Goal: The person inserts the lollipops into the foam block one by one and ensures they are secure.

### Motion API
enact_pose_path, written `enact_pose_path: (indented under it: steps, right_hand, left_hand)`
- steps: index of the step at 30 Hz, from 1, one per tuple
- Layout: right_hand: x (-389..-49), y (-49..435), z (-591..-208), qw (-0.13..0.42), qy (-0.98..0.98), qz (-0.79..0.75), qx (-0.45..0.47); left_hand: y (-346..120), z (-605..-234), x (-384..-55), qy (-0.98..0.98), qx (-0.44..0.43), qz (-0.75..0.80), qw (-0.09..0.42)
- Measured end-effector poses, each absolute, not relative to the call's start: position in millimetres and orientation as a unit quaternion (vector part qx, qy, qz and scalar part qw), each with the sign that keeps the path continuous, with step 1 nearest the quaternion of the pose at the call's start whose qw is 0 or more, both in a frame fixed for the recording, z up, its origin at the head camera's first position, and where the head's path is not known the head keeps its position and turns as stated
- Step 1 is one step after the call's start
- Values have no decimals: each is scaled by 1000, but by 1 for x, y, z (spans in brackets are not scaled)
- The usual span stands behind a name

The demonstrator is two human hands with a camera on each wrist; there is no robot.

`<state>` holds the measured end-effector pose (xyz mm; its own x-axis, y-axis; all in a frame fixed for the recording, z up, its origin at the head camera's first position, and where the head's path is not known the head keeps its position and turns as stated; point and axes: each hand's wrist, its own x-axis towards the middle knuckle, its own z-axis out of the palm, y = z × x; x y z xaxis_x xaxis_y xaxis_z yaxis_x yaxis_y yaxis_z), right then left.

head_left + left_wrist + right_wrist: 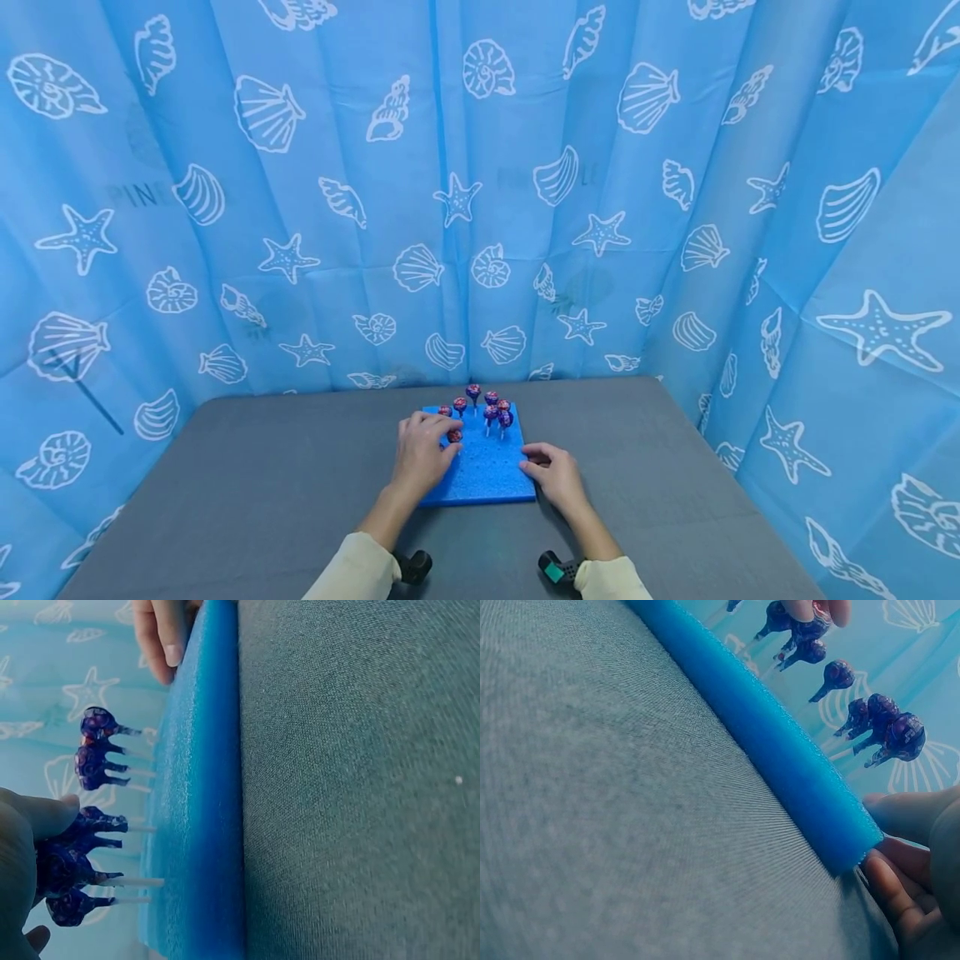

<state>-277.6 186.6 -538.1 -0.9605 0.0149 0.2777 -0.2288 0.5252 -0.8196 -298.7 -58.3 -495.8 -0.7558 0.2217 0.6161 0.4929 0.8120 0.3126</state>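
Note:
A blue foam board (487, 475) lies flat, with several lollipops in dark blue and red wrappers standing in it on white sticks. At the board's left side my left hand (422, 454) pinches the head of one lollipop (454, 436) between thumb and fingers. In the left wrist view that lollipop's stick (139, 882) runs to the foam, and the thumb overlaps the heads nearby. My right hand (557, 475) grips the board's right edge; in the right wrist view its thumb (900, 810) lies at the upper face and the fingers are at the corner below.
Other lollipops (491, 412) stand at the board's back and right. Dark grey cloth covers the table (285, 467). A blue curtain (487, 208) with white shell prints hangs behind and along the sides. Each wrist wears a dark camera strap (558, 571).

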Motion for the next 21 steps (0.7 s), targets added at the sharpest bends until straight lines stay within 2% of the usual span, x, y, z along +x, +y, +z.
enact_pose_path:
  steps: [16,21]
  right_hand:
    - [-280,190,-537,117,-868,479,62]
    - [-277,199,-531,67,-850,517,74]
  left_hand:
    - [-76,-494,-284,-872,-245,-292,308]
    - [-90,-498,-274,-867,-242,-304,311]
